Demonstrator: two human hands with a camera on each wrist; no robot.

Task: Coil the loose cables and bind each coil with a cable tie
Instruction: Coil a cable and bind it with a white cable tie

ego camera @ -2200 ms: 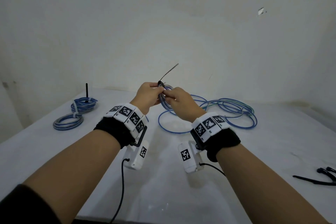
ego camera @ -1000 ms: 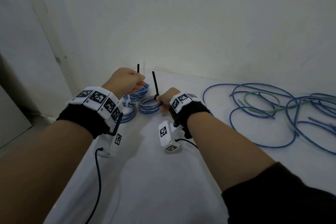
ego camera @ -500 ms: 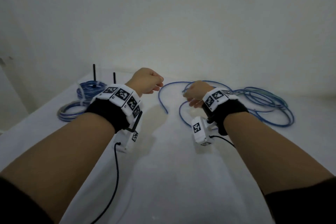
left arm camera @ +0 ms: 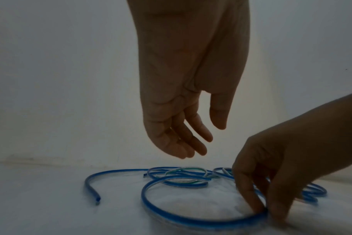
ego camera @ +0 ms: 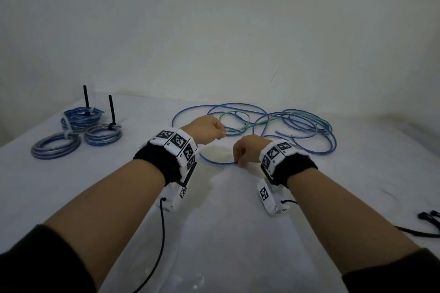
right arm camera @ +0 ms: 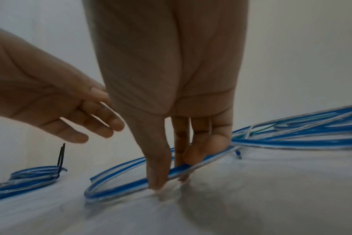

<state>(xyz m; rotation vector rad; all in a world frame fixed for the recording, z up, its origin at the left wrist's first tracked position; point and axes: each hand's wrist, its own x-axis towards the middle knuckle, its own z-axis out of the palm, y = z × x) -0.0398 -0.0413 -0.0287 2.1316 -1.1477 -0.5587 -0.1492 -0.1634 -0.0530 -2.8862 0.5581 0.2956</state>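
Note:
Loose blue cables [ego camera: 297, 123] lie tangled at the back middle of the white table [ego camera: 226, 233]. My right hand [ego camera: 238, 162] reaches down to the nearest loop [ego camera: 212, 161] and pinches it between thumb and fingers against the table; the right wrist view shows this grip [right arm camera: 169, 181] on the blue‑white cable [right arm camera: 115, 184]. My left hand [ego camera: 220, 134] hovers just above and left of it with relaxed fingers, holding nothing. In the left wrist view the left hand [left arm camera: 207, 139] hangs over the loop [left arm camera: 145, 198]. A cut cable end [left arm camera: 97, 198] lies to the left.
Three bound coils [ego camera: 103, 134] sit at the back left, two with black tie tails [ego camera: 112, 109] standing up. Spare black cable ties [ego camera: 426, 233] lie at the right edge. A wall runs close behind the table.
After the bound coil was set down beside the others a second ago, both hands moved right to the loose cables. My right hand has dropped onto the near loop and pinched it.

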